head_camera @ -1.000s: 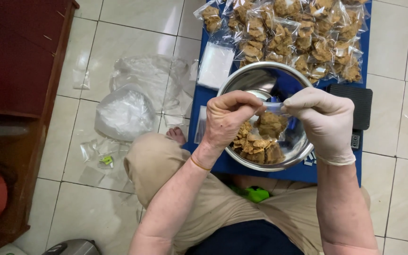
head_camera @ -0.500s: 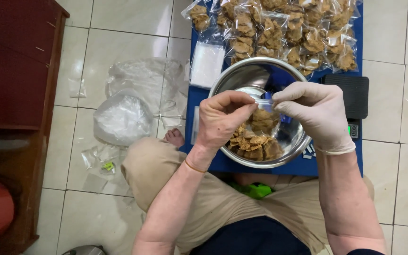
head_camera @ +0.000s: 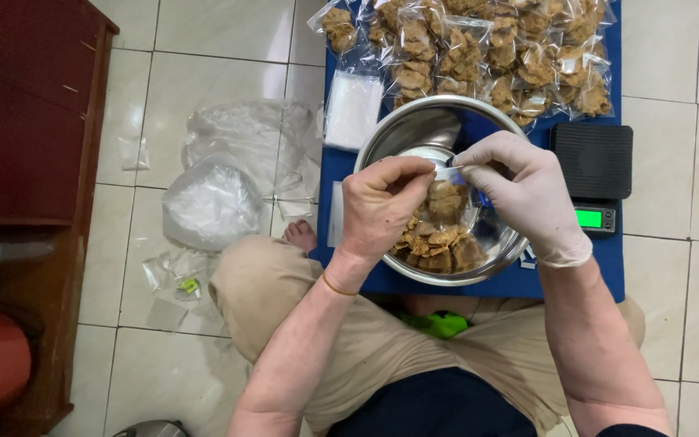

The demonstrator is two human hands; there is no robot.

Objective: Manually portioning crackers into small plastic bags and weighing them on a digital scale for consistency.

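Meanwhile, we found the small clear bag [head_camera: 445, 198] of brown snack pieces held over the middle of the steel bowl [head_camera: 414, 129], both hands pinched on its top edge. Half a second before, its mouth looked wider and the hands stood slightly apart; now our bare left hand [head_camera: 382, 206] and gloved right hand [head_camera: 523, 194] had drawn together, fingertips almost touching, so we judged the filled bag was being closed rather than loaded. More loose pieces [head_camera: 438, 251] lay in the bowl's near side. The bowl sat on a blue mat [head_camera: 576, 275], with packed bags [head_camera: 487, 48] along its far edge, empty flat bags [head_camera: 352, 109] at its far left corner, and a black scale [head_camera: 592, 174] at its right edge. Our fingers hid the bag's seal, and the top of the frame cut the far row of packed bags.
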